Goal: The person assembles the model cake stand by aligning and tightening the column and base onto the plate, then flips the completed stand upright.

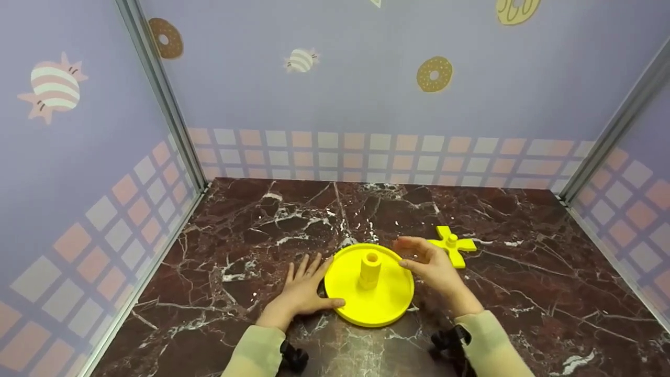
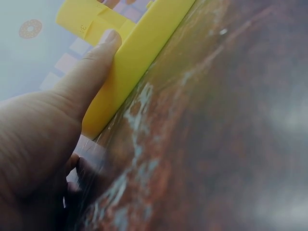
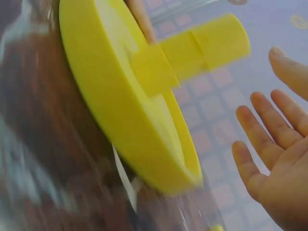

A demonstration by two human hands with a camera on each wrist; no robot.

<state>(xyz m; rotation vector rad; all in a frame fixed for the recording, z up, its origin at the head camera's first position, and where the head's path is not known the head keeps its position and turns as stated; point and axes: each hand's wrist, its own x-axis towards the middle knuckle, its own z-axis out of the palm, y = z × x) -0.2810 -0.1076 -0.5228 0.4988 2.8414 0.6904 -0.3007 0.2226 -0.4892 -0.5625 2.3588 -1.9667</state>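
Note:
A round yellow tray [image 1: 350,306] with a raised rim lies on the dark marbled table, and a hollow yellow post [image 1: 370,272] stands upright at its middle. My left hand [image 1: 301,293] rests at the tray's left side, fingers spread and straight, the thumb on the rim; the left wrist view shows this thumb against the yellow edge [image 2: 130,67]. At the right side, my right hand [image 1: 437,267] is held near the rim with relaxed fingers. In the right wrist view the right hand [image 3: 284,149] is apart from the tray [image 3: 110,106] and holds nothing.
A yellow four-armed cross piece [image 1: 456,245] with a short peg lies on the table just beyond my right hand. Patterned panels [image 1: 340,94] enclose the table [image 1: 251,220] at the back and both sides. Small white specks are scattered behind the tray.

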